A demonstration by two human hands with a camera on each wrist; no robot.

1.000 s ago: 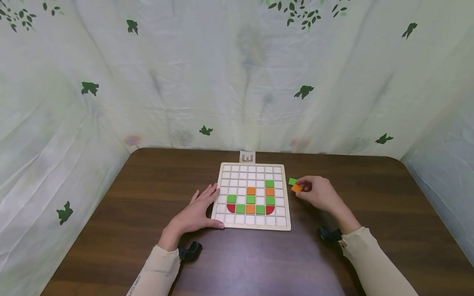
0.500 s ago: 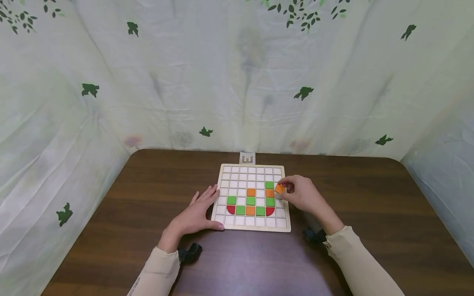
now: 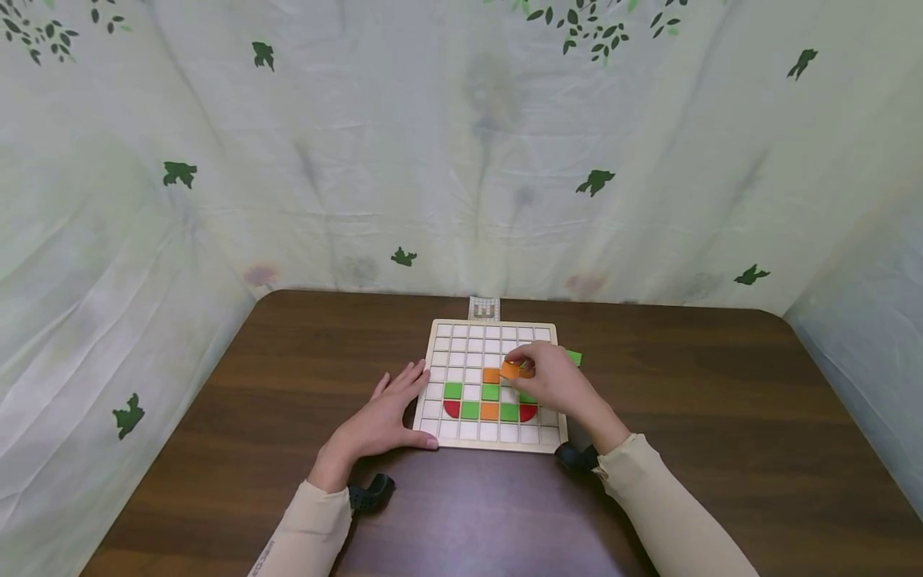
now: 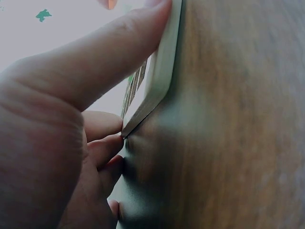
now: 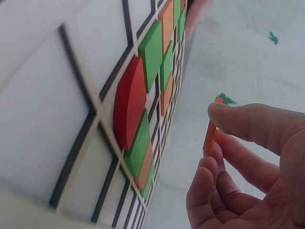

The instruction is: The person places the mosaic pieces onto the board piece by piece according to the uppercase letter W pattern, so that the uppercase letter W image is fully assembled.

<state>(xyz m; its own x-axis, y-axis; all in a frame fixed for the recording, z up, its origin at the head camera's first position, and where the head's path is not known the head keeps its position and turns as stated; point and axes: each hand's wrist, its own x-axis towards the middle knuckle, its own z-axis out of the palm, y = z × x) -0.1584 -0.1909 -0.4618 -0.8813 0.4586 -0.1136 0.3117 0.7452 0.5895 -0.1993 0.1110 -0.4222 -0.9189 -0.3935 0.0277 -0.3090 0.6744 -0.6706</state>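
Note:
A white gridded board (image 3: 467, 431) with a pale wooden frame lies on the table. Green, orange and red tiles fill some of its cells, including a green tile (image 3: 453, 390) and a quarter-round red tile (image 5: 129, 105). My right hand (image 3: 551, 377) pinches an orange square tile (image 5: 212, 125) between thumb and fingers, raised above the board's right half and covering some cells in the head view. My left hand (image 3: 382, 413) rests along the board's left side with fingers spread, its thumb (image 4: 128, 40) on the near left corner.
A loose green tile (image 3: 574, 357) lies just right of the board, partly behind my right hand. A small printed card (image 3: 484, 308) sits at the board's far edge. The dark wooden table (image 3: 324, 336) reaches back to a pale curtain (image 3: 346, 160).
My right hand has carried the orange tile leftward, from beside the board at the right to over its right half. My left hand has stayed at the board's left edge.

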